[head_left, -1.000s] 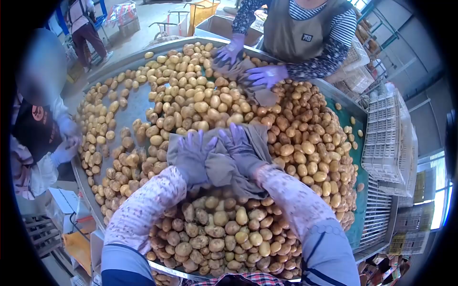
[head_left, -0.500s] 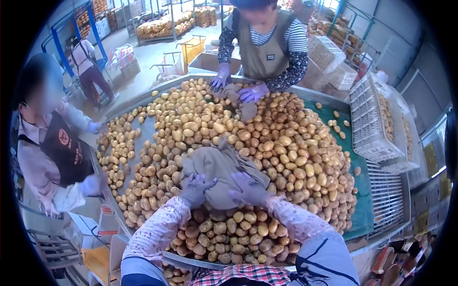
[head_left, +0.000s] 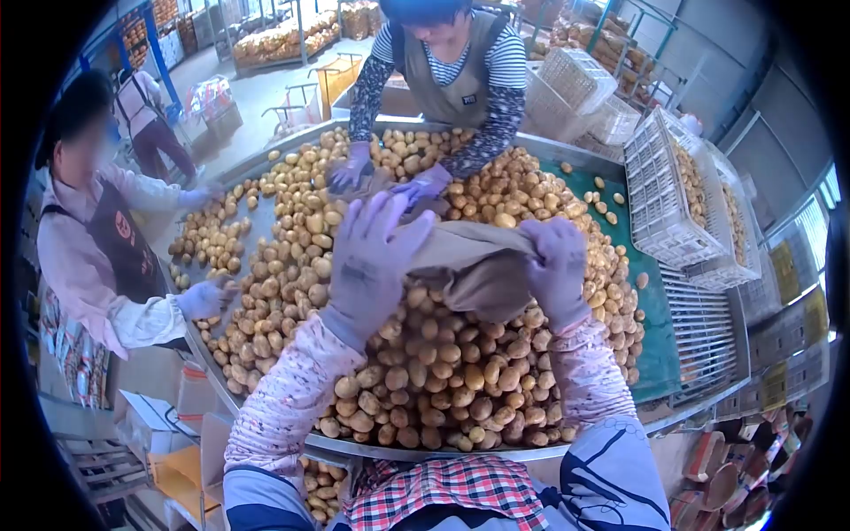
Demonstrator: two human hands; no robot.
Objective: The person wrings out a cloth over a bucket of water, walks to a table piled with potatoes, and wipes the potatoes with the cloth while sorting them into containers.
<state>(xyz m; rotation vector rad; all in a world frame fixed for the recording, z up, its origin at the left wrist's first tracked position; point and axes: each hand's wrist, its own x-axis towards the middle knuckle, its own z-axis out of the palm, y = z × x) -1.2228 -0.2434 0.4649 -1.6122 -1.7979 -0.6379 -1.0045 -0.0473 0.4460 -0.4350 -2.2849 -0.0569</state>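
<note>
Over the heap of oval yellow-brown potatoes [head_left: 443, 380], the purple-gloved right hand [head_left: 558, 265] grips grey-brown fabric cloth [head_left: 487, 248]; whether the purple-gloved left hand [head_left: 370, 270] pinches it, I cannot tell. A one-sided pull could drag potatoes loose.

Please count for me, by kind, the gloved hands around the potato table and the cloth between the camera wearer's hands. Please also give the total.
Wearer's left hand and right hand: 2
Opposite person's hands: 2
Left-side person's hands: 2
Grey-brown cloth: 1
Total: 7
</note>
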